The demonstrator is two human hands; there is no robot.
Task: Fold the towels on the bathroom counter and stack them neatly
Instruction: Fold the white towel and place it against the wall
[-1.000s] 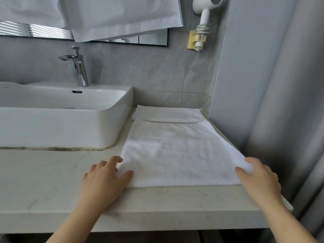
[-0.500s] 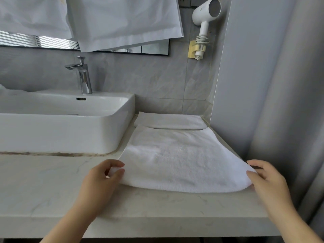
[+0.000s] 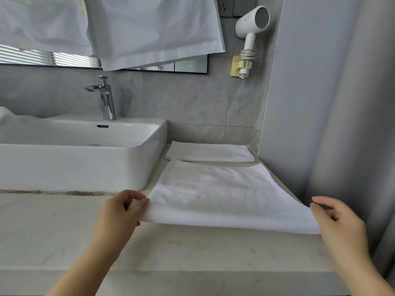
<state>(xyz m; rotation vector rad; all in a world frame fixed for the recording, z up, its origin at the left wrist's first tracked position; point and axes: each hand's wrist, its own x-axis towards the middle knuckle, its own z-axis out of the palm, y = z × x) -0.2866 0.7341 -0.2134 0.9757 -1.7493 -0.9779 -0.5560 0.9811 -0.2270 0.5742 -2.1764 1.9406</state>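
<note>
A white towel [image 3: 215, 195] lies spread on the pale marble counter [image 3: 64, 227], to the right of the sink. Its near edge is lifted off the counter. My left hand [image 3: 121, 212] pinches the near left corner between thumb and fingers. My right hand [image 3: 337, 223] holds the near right corner. Behind it, against the back wall, rests a folded white towel [image 3: 210, 152], flat and narrow.
A white vessel sink [image 3: 81, 152] with a chrome faucet [image 3: 105, 99] stands to the left. A white hair dryer [image 3: 250, 35] hangs on the back wall. Grey wall panels [image 3: 320, 103] close off the right side. White cloths [image 3: 149, 28] hang over the mirror.
Both hands went from resting flat at the towel's near corners to pinching them. The near edge has risen off the counter, and the view has tilted upward.
</note>
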